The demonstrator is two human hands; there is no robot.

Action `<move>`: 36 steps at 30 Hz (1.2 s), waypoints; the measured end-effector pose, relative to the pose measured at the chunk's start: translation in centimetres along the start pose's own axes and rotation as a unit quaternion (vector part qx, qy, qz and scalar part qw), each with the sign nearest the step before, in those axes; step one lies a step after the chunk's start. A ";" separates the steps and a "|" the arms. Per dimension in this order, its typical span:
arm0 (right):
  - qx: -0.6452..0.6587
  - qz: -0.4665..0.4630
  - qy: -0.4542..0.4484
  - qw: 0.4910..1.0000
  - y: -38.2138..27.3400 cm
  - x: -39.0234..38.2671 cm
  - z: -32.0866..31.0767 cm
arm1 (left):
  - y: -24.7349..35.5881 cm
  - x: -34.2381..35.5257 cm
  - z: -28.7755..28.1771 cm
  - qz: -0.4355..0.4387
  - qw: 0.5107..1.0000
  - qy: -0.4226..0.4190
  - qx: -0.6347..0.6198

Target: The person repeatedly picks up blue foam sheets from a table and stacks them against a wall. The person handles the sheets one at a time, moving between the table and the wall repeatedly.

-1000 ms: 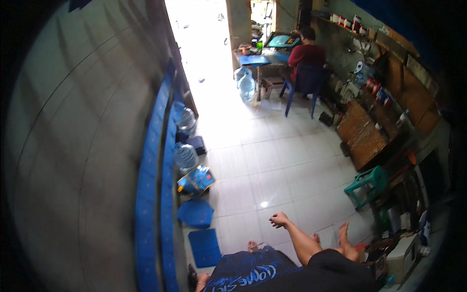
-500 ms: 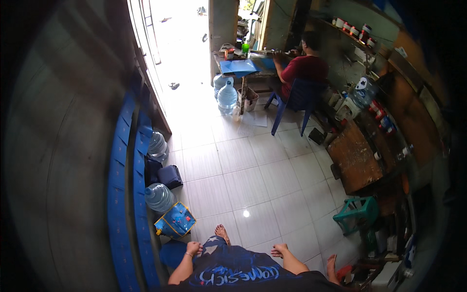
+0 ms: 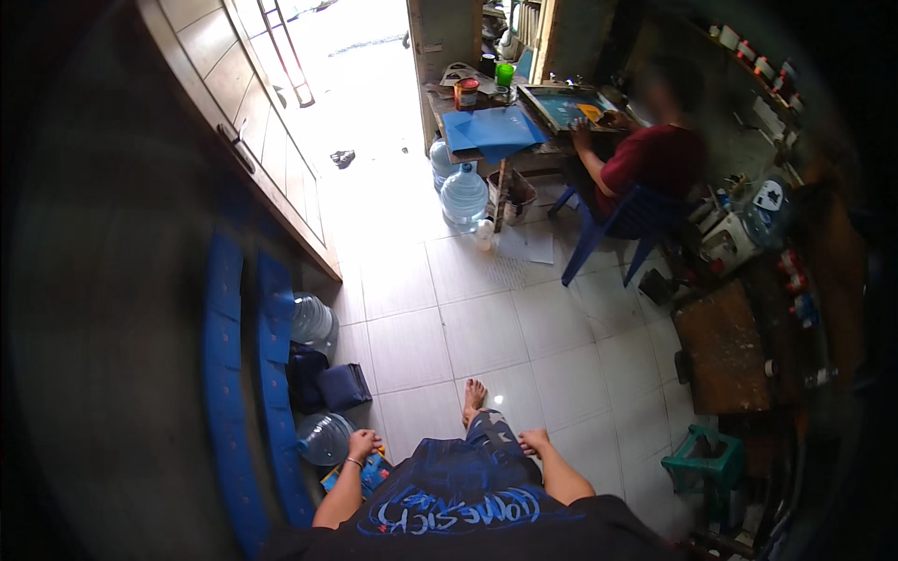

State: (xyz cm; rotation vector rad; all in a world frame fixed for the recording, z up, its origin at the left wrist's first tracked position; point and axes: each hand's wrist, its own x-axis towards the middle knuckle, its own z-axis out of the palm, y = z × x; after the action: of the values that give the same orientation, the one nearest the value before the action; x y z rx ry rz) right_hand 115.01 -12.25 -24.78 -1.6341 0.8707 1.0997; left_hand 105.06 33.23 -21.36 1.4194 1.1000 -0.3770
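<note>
My left hand hangs beside my hip with its fingers curled in loosely, and nothing shows in it. It is nearest a blue patterned bag and a clear water jug on the floor, apart from both. My right hand is in a loose fist at my other side, with nothing seen in it. Below it is the tiled floor, and my bare foot is out in front between the hands.
Ahead, a person in a red shirt sits on a blue chair, hands at a framed screen on the table. Blue sheets lie there too. Water jugs stand beneath. A green stool is right, blue benches left, an open door ahead.
I have moved forward, so the table and seated person look closer. A different foot leads. The framed screen and a yellow piece by the person's hand now show more clearly. Both my hands remain curled.
</note>
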 end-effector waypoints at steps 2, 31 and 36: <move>-0.008 -0.015 -0.002 1.000 -7.1 2.2 -1.1 | 3.3 -0.5 1.3 -0.059 0.998 -0.020 0.029; 0.351 -0.069 0.101 0.928 -83.4 30.4 -5.9 | 41.0 15.2 4.9 -0.078 0.985 0.032 0.148; 0.349 -0.076 0.033 0.933 -83.6 29.6 -5.7 | 46.1 18.0 7.9 -0.072 0.981 0.019 0.177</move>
State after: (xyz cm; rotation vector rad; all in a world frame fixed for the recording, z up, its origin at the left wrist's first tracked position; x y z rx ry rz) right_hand 202.06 5.66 -25.50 -1.1141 1.0117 0.5283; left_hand 153.03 41.93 -9.70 1.6676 1.2124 -0.6785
